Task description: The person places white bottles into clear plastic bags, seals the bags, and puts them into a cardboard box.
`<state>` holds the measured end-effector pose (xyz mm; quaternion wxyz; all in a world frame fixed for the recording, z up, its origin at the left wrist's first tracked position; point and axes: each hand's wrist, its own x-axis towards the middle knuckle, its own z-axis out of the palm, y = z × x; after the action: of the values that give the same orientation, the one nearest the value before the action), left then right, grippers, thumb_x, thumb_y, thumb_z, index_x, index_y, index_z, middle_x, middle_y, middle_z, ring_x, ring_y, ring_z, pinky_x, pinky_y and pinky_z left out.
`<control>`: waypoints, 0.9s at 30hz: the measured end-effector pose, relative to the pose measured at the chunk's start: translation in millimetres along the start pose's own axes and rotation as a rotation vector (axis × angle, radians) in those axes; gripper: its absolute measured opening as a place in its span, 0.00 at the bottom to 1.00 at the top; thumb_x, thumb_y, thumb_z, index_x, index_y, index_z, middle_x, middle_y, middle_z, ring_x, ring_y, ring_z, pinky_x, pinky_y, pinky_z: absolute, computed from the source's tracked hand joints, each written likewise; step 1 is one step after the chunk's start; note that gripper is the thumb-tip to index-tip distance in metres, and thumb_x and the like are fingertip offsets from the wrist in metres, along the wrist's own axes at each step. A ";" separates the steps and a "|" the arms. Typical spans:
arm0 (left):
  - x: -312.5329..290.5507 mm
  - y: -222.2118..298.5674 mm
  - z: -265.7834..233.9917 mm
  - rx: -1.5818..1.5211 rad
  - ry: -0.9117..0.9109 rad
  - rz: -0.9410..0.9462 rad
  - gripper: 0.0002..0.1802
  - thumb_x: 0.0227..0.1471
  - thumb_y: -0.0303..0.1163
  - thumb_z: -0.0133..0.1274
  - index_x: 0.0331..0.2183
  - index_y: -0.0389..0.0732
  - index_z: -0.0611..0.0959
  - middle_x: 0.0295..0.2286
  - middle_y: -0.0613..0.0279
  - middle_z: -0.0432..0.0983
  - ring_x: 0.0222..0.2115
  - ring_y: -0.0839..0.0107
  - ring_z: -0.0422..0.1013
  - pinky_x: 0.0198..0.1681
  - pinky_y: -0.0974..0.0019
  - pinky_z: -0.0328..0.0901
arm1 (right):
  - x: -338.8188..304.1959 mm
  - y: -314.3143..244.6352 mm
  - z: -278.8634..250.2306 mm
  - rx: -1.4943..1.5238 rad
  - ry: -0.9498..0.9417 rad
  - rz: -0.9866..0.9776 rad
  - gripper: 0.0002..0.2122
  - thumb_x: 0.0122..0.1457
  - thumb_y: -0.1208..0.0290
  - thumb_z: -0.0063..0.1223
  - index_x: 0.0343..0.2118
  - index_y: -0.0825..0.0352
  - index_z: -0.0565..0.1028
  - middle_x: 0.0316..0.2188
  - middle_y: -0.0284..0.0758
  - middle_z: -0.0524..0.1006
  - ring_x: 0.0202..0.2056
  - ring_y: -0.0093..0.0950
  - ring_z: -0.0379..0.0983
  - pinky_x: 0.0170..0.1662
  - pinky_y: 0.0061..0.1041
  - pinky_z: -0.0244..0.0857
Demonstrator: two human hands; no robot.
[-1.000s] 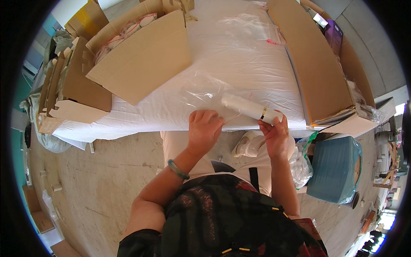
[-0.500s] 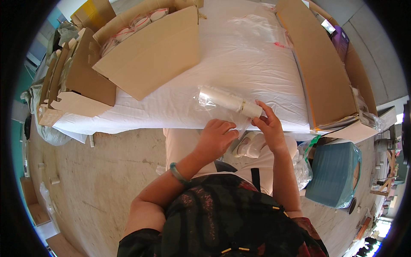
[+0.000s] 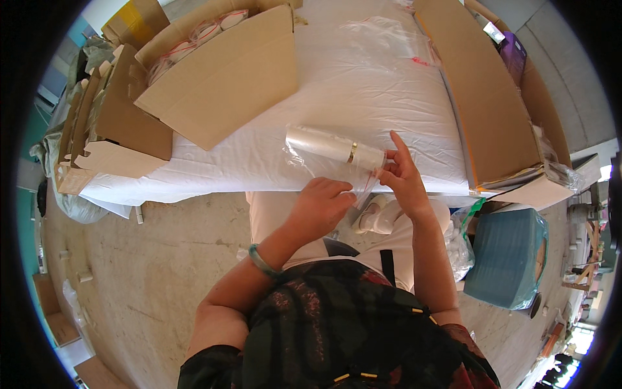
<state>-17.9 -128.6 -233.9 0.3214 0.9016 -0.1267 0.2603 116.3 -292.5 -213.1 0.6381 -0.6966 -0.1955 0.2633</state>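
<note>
The white cylinder [image 3: 321,143] has slid left; left grip [image 3: 319,206] pinches its clear bag [image 3: 296,156], right grip [image 3: 407,187] I can't tell; slackness could let it roll.

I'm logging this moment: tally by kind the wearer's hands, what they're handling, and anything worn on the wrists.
Left hand and right hand: 2
White cylinder: 1
Clear bag: 1
Green bracelet: 1
Total: 5

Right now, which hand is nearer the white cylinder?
Right. The right hand is at the right end of the white cylinder; the left hand sits apart, toward the body.
</note>
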 end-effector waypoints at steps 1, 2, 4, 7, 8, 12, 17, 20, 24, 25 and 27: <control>-0.1 1.1 -3.9 -0.035 -0.004 -0.020 0.10 0.41 0.26 0.58 0.31 0.40 0.79 0.34 0.58 0.75 0.35 0.58 0.72 0.40 0.59 0.65 | 4.2 9.1 -5.8 -0.032 -0.034 0.002 0.24 0.54 0.77 0.53 0.55 0.65 0.64 0.42 0.34 0.69 0.37 0.21 0.68 0.39 0.20 0.65; -0.3 1.4 -8.3 -0.070 -0.008 -0.042 0.10 0.42 0.26 0.58 0.32 0.40 0.79 0.35 0.57 0.75 0.35 0.58 0.72 0.41 0.59 0.66 | 6.8 10.5 -6.6 -0.063 -0.070 0.004 0.24 0.54 0.76 0.52 0.55 0.65 0.64 0.41 0.34 0.69 0.36 0.21 0.68 0.39 0.19 0.65; 0.8 -1.7 -16.4 -0.017 0.151 -0.110 0.12 0.43 0.27 0.58 0.34 0.40 0.79 0.35 0.56 0.75 0.36 0.57 0.71 0.40 0.58 0.66 | 7.4 9.4 -6.0 -0.120 -0.072 -0.001 0.22 0.55 0.75 0.52 0.54 0.66 0.65 0.40 0.33 0.69 0.36 0.20 0.67 0.38 0.19 0.65; 2.6 -21.2 -30.6 0.099 0.393 -0.235 0.14 0.45 0.28 0.57 0.38 0.38 0.78 0.37 0.51 0.74 0.39 0.52 0.70 0.43 0.57 0.65 | 7.3 5.6 -1.9 -0.154 -0.040 0.005 0.20 0.56 0.73 0.52 0.52 0.67 0.67 0.37 0.33 0.70 0.34 0.19 0.67 0.36 0.18 0.64; 6.3 -26.6 -37.3 0.135 0.429 -0.256 0.17 0.48 0.29 0.55 0.43 0.37 0.76 0.41 0.48 0.72 0.41 0.51 0.68 0.46 0.57 0.64 | 7.0 5.0 -1.3 -0.159 -0.021 0.010 0.19 0.56 0.72 0.52 0.51 0.68 0.68 0.36 0.32 0.70 0.34 0.19 0.67 0.35 0.18 0.64; 6.2 -54.2 -41.4 0.168 0.367 -0.425 0.22 0.52 0.29 0.51 0.50 0.39 0.72 0.50 0.47 0.66 0.49 0.53 0.65 0.51 0.59 0.60 | 9.3 2.4 2.8 -0.161 0.036 -0.020 0.13 0.56 0.71 0.52 0.43 0.70 0.72 0.29 0.30 0.72 0.30 0.17 0.67 0.32 0.17 0.63; 9.7 -54.6 -37.5 0.070 0.253 -0.518 0.22 0.49 0.29 0.54 0.48 0.39 0.73 0.50 0.50 0.65 0.49 0.52 0.63 0.51 0.57 0.60 | 25.2 5.6 1.4 -0.155 0.139 -0.026 0.07 0.56 0.71 0.51 0.31 0.71 0.74 0.19 0.28 0.72 0.23 0.16 0.66 0.29 0.17 0.62; 15.8 -46.6 -37.9 0.323 0.240 -0.498 0.23 0.46 0.30 0.56 0.47 0.40 0.73 0.49 0.53 0.67 0.51 0.56 0.62 0.53 0.54 0.56 | 32.4 9.5 3.9 -0.127 0.189 -0.034 0.07 0.56 0.72 0.51 0.28 0.71 0.73 0.18 0.29 0.71 0.22 0.16 0.65 0.27 0.17 0.61; 33.7 -41.7 -41.8 0.467 0.131 -0.245 0.27 0.43 0.31 0.59 0.48 0.43 0.73 0.49 0.55 0.67 0.53 0.60 0.60 0.56 0.50 0.51 | 32.8 11.6 2.5 -0.160 0.210 -0.029 0.06 0.56 0.73 0.50 0.29 0.71 0.72 0.20 0.30 0.72 0.23 0.16 0.66 0.27 0.17 0.61; 38.2 -40.2 -40.5 0.444 0.060 -0.202 0.28 0.42 0.31 0.59 0.48 0.44 0.73 0.48 0.56 0.67 0.52 0.60 0.60 0.57 0.50 0.50 | 30.5 9.3 4.5 -0.141 0.230 -0.037 0.06 0.56 0.73 0.50 0.30 0.71 0.72 0.21 0.30 0.73 0.23 0.16 0.67 0.27 0.17 0.62; 46.8 -37.2 -37.0 0.396 -0.078 -0.114 0.29 0.41 0.31 0.60 0.48 0.45 0.73 0.48 0.57 0.68 0.52 0.60 0.61 0.57 0.50 0.50 | 23.4 5.4 8.0 -0.139 0.277 -0.075 0.07 0.57 0.71 0.50 0.31 0.71 0.71 0.23 0.30 0.73 0.24 0.17 0.68 0.27 0.17 0.62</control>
<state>21.5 -79.2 -202.9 0.1472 0.9623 -0.0344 0.2263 129.4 -272.6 -221.6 0.6188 -0.7608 -0.1493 0.1264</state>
